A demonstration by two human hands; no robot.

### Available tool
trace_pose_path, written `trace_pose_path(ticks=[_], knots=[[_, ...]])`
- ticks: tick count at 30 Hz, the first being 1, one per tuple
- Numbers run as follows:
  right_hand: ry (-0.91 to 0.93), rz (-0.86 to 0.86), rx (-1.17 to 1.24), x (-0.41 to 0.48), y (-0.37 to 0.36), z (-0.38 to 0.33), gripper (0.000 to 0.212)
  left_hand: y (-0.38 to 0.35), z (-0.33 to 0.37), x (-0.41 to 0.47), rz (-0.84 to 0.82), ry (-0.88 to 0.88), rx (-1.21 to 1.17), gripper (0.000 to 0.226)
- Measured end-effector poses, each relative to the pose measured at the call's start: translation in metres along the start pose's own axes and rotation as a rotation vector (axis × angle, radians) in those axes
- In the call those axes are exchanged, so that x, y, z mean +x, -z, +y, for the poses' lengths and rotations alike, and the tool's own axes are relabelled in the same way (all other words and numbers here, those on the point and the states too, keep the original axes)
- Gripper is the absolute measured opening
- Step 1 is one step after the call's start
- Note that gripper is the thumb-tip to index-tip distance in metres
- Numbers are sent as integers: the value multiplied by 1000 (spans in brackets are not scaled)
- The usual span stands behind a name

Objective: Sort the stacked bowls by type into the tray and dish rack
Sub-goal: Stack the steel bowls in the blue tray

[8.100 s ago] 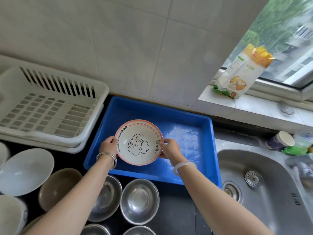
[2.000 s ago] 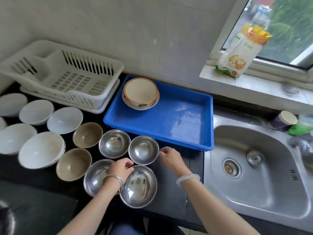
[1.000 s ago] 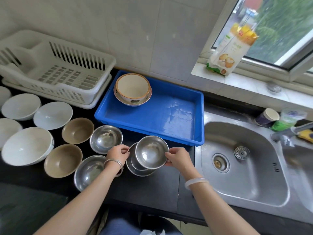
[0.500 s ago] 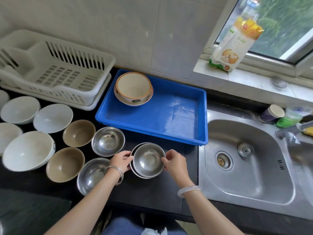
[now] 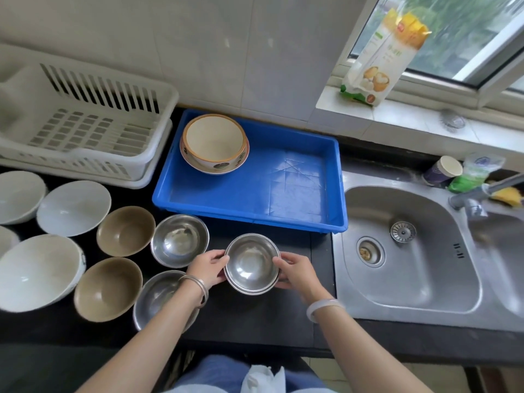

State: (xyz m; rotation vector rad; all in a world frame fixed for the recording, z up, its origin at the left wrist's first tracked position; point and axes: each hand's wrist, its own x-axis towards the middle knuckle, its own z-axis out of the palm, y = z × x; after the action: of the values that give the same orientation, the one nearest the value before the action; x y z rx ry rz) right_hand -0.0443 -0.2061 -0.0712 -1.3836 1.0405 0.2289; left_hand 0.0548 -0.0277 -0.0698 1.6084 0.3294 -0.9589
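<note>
Just behind your left hand (image 5: 208,268) you wear thin silver metal bangles (image 5: 200,286) (two or three, stacked close), and behind your right hand (image 5: 297,272) sits one thicker, smooth, milky-white bangle (image 5: 324,307). Both forearms are bare down to the bottom of the view. Your lap shows blue denim (image 5: 215,373), with a crumpled white piece (image 5: 262,378) on it (cloth or paper, hard to tell).

- One head-worn view, close above the bench (image 5: 255,316), facing forward and steeply down.
- Wide angle: rack (image 5: 85,123) at 10 o'clock, window (image 5: 453,29) at 1, sink (image 5: 411,279) at 3.
</note>
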Motion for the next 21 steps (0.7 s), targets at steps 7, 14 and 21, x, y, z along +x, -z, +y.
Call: trace_pose_path(ticks=[7,14,21], knots=[[157,45,117,-9,15,-43,18,-9,56,-3,-52,-154,-4,23],[195,114,152,17,39,-101,22,-41,118,17,-54,-213,-42,16],[160,111,139,68,51,-135,34,-74,145,64,-18,-172,-157,31]])
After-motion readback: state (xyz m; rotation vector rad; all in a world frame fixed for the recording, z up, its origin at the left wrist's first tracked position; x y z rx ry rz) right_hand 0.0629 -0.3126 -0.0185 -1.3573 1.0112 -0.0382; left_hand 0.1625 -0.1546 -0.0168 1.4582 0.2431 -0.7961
